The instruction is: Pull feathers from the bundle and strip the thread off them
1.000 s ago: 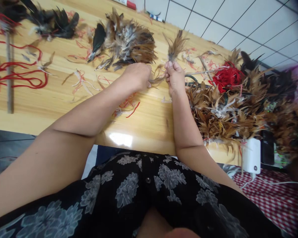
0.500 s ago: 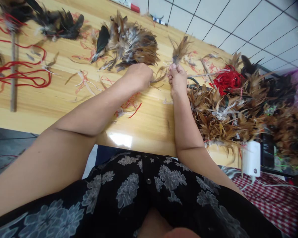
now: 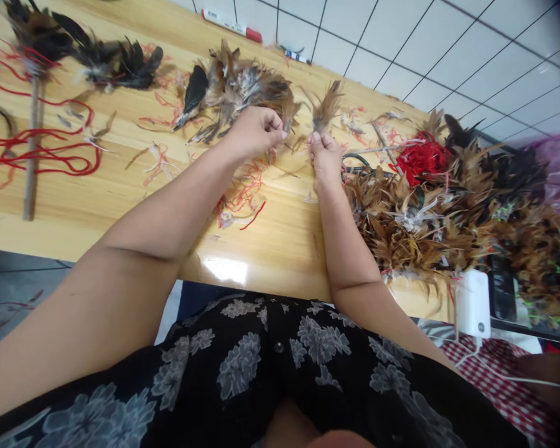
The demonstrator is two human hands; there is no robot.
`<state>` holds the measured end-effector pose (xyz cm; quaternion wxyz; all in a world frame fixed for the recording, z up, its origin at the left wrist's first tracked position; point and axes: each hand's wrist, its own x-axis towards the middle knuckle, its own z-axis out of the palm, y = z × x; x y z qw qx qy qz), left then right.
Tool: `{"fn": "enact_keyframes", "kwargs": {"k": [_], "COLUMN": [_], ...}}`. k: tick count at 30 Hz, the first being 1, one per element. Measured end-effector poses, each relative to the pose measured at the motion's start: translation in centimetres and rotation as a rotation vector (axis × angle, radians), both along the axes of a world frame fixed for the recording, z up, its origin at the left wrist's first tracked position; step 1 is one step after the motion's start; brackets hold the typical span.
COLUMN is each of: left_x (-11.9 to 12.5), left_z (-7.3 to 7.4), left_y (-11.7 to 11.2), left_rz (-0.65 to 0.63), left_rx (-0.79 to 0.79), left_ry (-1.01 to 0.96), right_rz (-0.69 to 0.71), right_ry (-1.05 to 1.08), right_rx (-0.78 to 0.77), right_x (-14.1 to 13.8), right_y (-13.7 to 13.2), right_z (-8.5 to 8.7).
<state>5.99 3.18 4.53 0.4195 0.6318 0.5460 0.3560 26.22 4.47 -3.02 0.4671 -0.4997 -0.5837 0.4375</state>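
Note:
My right hand (image 3: 324, 152) is closed around the base of a small bunch of brown feathers (image 3: 325, 109) that fans upward above the wooden table (image 3: 121, 199). My left hand (image 3: 256, 127) is closed in a pinch just to its left, holding a brown feather (image 3: 288, 116) at the edge of a loose heap of brown and grey feathers (image 3: 242, 93). The two hands are a short gap apart.
A big mass of brown feathers (image 3: 424, 218) and a red thread bundle (image 3: 422, 155) lie right of my right hand. Red cords (image 3: 37, 149), a stick (image 3: 32, 155) and dark feathers (image 3: 116, 59) are at the left. A white charger (image 3: 471, 302) sits at the table's edge.
My left hand has lifted up and away from my right hand toward the feather heap, drawing a feather with it. The right hand has stayed almost in place with its bunch.

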Motion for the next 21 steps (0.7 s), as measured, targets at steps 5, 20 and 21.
{"fn": "enact_keyframes", "kwargs": {"k": [5, 20, 21], "left_x": [0.9, 0.9, 0.9], "left_z": [-1.5, -1.9, -1.9], "left_y": [0.3, 0.3, 0.3], "left_rz": [-0.007, -0.083, -0.077], "left_rx": [-0.096, -0.038, -0.028], "left_ry": [-0.314, -0.335, -0.327], "right_rz": [-0.133, -0.15, -0.145], "right_ry": [0.087, -0.169, -0.18], "right_rx": [-0.079, 0.031, 0.025], "right_x": [-2.1, -2.1, -2.2], "right_y": [-1.6, -1.8, -1.8], "right_z": [1.4, 1.3, 1.4]}}
